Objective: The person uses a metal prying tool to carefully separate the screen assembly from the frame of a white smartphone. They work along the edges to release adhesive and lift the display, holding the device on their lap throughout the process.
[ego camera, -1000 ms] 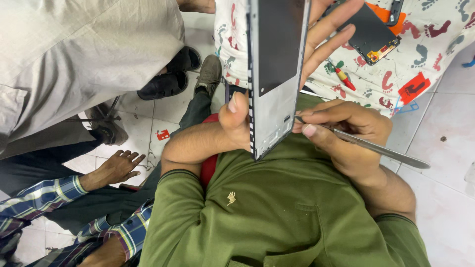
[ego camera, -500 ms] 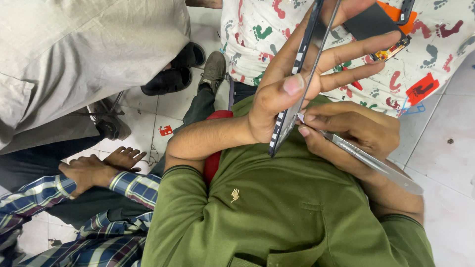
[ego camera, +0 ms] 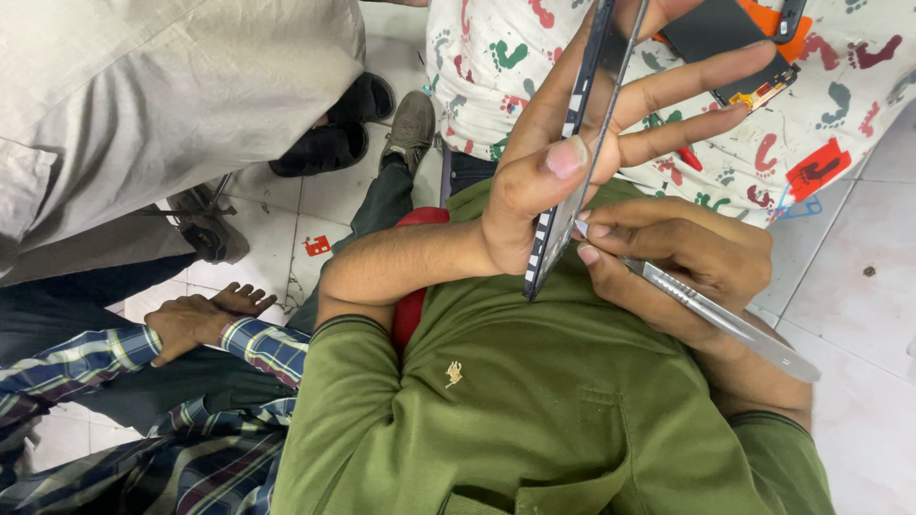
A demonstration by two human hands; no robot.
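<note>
My left hand (ego camera: 572, 143) grips a thin dark phone panel (ego camera: 565, 205) edge-on, thumb on its near face and fingers spread behind it. Its lower end points down toward my green shirt (ego camera: 515, 410). My right hand (ego camera: 682, 257) holds silver tweezers (ego camera: 735, 324) like a pen, their tip hidden at the panel's lower right edge. The tweezers' back end sticks out to the lower right.
A cloth with coloured footprints (ego camera: 496, 57) lies ahead, with dark phone parts (ego camera: 725, 43) and an orange piece on it. Another person in a plaid sleeve (ego camera: 114, 353) sits at left, hands together. Someone in grey stands at upper left beside black shoes (ego camera: 334, 133) on white tiles.
The panel has turned from facing me to edge-on, and my left hand's fingers have spread behind it. The person at left has drawn their hands together.
</note>
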